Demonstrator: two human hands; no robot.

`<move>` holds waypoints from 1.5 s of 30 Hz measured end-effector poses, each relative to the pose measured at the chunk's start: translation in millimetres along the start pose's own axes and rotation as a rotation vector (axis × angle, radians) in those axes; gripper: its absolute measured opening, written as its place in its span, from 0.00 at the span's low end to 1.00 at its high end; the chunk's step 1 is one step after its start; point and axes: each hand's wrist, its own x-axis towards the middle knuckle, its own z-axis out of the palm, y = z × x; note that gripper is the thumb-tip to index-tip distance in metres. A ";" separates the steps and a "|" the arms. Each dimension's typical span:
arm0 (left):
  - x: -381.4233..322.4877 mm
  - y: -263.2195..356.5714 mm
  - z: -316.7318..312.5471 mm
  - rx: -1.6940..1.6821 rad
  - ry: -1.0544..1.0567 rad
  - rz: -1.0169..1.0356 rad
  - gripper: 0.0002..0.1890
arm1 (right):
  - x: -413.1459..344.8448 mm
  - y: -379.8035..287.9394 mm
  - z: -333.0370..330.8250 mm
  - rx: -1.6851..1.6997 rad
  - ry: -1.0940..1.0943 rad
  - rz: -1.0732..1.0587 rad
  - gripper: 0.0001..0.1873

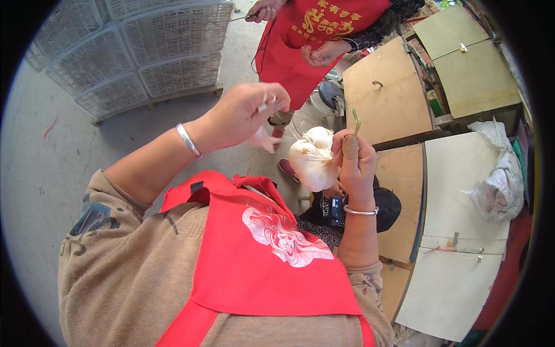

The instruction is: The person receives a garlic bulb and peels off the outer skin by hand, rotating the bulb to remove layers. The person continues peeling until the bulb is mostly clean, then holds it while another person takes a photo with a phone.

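My right hand (355, 156), with a tan wrap on one finger, grips a bunch of white garlic bulbs (314, 160) near their stems. A green shoot (356, 122) sticks up above its fingertips. To the left of the bulbs, my left hand (249, 112) is raised with curled fingers, blurred by motion. Something whitish shows at its fingers, and a blurred pale pink shape (263, 139) is just below; whether the hand holds either is unclear. Each of my wrists wears a silver bracelet. The two hands are apart.
Stacked white plastic crates (173, 43) stand on a pallet at upper left. Across from me, a person in a red apron (295, 65) holds a thin tool. Another person in a black cap (387, 208) is low behind my right wrist, by a phone-like device (336, 210). Cabinet panels (464, 182) line the right.
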 end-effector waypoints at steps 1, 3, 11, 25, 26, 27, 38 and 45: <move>-3.7 -1.7 -4.9 0.147 -0.032 0.073 0.10 | 2.1 -1.2 1.3 -0.030 -0.025 0.071 0.18; -7.4 -6.0 -2.9 0.485 -0.092 0.274 0.21 | 4.1 -3.9 2.9 -0.011 -0.050 0.052 0.18; 0.5 -23.0 23.1 0.740 -0.071 0.355 0.07 | 9.1 -11.9 13.7 -0.111 -0.119 -0.009 0.16; 18.5 -40.0 44.2 0.096 0.165 0.113 0.16 | 3.7 29.8 28.6 0.473 0.223 0.252 0.18; 17.9 -41.3 44.2 -0.012 0.172 0.073 0.15 | 2.4 30.9 29.6 0.479 0.230 0.244 0.18; 17.6 -42.0 44.9 -0.117 0.182 0.035 0.14 | 1.4 32.8 30.3 0.494 0.244 0.230 0.18; 20.5 -23.1 4.1 -0.743 0.461 0.116 0.18 | 1.7 35.1 -5.3 0.846 0.559 0.202 0.17; 13.6 -11.6 9.1 0.137 0.179 0.353 0.06 | 7.8 28.7 -20.3 0.854 0.464 0.101 0.15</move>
